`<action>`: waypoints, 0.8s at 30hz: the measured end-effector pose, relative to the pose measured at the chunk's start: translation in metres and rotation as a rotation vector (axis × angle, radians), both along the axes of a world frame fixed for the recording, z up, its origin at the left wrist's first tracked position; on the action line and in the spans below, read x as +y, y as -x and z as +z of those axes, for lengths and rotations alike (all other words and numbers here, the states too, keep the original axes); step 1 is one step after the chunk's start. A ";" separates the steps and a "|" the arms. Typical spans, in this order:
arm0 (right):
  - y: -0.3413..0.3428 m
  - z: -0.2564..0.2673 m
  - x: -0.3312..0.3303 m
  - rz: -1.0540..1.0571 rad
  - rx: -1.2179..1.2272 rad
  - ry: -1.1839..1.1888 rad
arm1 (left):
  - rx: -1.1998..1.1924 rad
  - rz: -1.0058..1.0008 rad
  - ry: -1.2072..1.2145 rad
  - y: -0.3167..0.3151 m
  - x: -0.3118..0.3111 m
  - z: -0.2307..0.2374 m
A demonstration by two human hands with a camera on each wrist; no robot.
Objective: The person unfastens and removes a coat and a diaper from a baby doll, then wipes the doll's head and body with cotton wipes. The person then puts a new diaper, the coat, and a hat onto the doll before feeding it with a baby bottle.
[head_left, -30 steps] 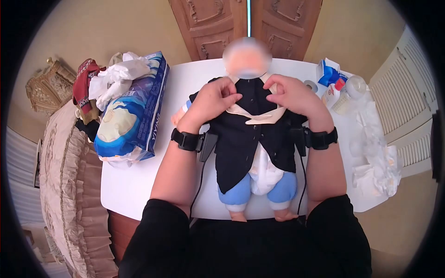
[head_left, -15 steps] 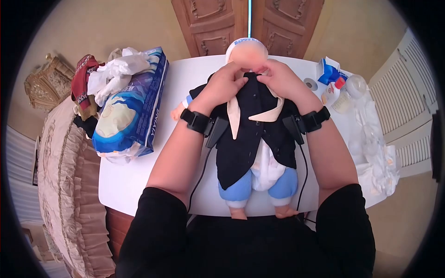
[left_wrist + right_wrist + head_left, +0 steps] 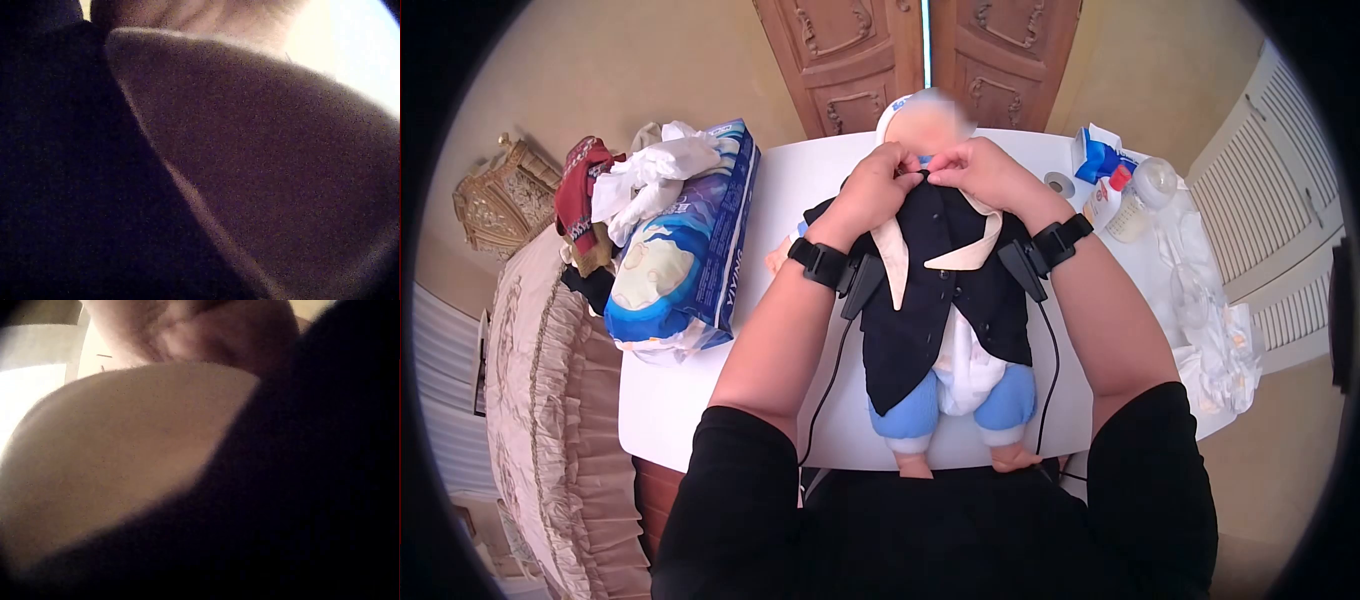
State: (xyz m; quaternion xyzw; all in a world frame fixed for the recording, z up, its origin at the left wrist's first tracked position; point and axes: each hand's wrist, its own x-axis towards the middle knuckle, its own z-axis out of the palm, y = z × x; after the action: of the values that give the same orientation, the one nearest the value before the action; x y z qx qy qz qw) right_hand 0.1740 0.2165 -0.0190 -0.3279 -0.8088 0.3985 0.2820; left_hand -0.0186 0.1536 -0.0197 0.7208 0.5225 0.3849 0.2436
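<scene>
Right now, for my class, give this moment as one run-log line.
left hand: pinches black top high up | right hand: pinches it too | cream collar: spread over front | doll: on back, on white table

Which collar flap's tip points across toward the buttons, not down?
The cream flap nearer the right hand: its tip turns inward. The other flap, nearer the left hand, points down the black top.
</scene>
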 end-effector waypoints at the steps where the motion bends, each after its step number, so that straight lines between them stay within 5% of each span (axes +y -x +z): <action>1: 0.001 -0.002 0.001 0.003 0.006 -0.006 | 0.002 0.000 -0.001 0.001 0.000 0.001; 24: 0.013 0.009 -0.024 -0.222 -0.391 -0.393 | -0.113 -0.060 0.099 -0.001 -0.009 -0.007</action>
State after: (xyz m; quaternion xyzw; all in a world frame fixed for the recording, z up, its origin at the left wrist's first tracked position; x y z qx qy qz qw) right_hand 0.1609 0.1928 -0.0105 -0.4240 -0.8686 0.1304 0.2209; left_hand -0.0174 0.1449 -0.0265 0.7002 0.5045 0.3912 0.3197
